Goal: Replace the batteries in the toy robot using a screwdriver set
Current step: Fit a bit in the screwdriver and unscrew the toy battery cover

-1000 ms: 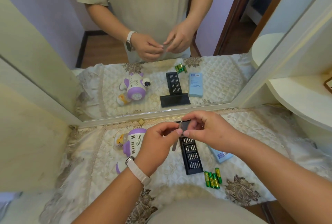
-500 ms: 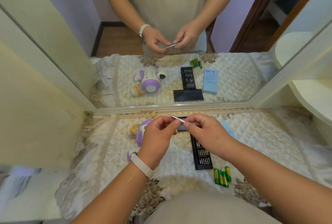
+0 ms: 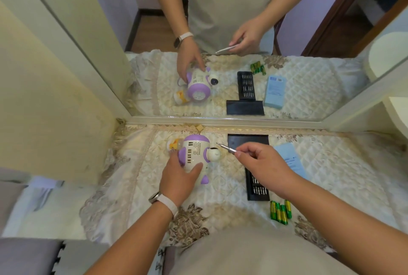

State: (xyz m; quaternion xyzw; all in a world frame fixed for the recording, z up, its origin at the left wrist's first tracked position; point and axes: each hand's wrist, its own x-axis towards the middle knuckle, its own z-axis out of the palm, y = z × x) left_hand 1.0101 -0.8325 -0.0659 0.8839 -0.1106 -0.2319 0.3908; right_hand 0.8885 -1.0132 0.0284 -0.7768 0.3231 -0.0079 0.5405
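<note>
On the quilted cloth (image 3: 136, 186) before the mirror (image 3: 309, 65), we see the toy robot (image 3: 195, 153) lying down, our left hand (image 3: 178, 177) gripping its body, our right hand (image 3: 262, 164) pinching the screwdriver (image 3: 225, 147), tip near the toy but apart, bit tray (image 3: 257, 186) and green batteries (image 3: 280, 211) to the right.

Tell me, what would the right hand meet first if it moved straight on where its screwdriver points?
Probably the toy robot, near its purple top; the screwdriver in the right hand may sit higher, so depth is uncertain.
</note>
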